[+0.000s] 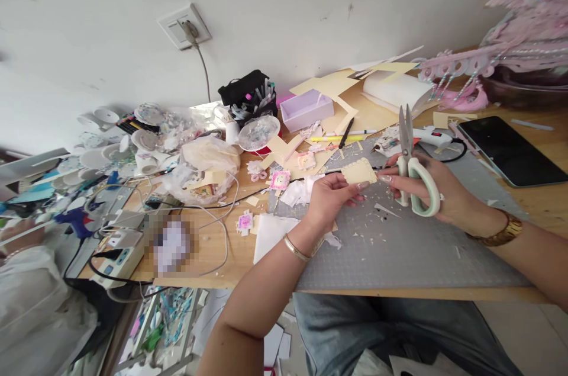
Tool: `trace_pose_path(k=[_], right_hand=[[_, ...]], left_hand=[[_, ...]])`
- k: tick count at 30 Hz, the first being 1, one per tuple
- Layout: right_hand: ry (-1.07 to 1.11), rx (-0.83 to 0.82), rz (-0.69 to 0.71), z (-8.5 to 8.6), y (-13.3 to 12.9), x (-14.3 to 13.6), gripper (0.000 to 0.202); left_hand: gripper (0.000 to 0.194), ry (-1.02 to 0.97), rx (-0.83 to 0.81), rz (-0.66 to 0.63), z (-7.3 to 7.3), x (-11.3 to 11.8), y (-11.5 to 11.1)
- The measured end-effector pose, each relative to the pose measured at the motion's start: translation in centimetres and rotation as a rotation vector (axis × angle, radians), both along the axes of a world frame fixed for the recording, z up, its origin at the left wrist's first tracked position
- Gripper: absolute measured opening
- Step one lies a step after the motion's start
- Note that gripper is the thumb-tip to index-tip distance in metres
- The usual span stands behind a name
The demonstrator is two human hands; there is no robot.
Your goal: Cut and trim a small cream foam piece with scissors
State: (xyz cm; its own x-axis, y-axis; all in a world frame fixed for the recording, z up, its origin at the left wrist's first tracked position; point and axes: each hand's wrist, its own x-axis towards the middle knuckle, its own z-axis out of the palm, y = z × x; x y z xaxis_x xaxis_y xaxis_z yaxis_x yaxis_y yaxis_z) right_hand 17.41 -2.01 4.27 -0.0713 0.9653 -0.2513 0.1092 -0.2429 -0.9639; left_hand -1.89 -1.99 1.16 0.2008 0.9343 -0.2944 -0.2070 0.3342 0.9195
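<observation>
Left fingers (348, 191): pinched on scalloped card (358, 172)
Right fingers (390, 180): wrapped round scissors (405, 138)
Room: scrap-flecked mat (399, 251) toward tabletop (444, 294) edge

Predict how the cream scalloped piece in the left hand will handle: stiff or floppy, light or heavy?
The cream piece is probably fairly stiff: it shows no obvious sag in the left hand. Being small and thin-looking, it is likely light. Its scalloped edge might bend or crease if pinched hard.
</observation>
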Motion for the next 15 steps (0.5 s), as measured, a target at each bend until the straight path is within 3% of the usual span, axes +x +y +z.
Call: trace_pose_path(k=[5,15], right_hand=[[0.074,-0.039,-0.008,0.0,0.0,0.0,0.055],[0.058,0.042,-0.045,-0.9,0.2,0.0,0.044]], left_hand=[[0.044,-0.02,-0.04,0.02,0.3,0.0,-0.2],[0.043,-0.001,-0.04,0.006,0.0,0.4,-0.4]])
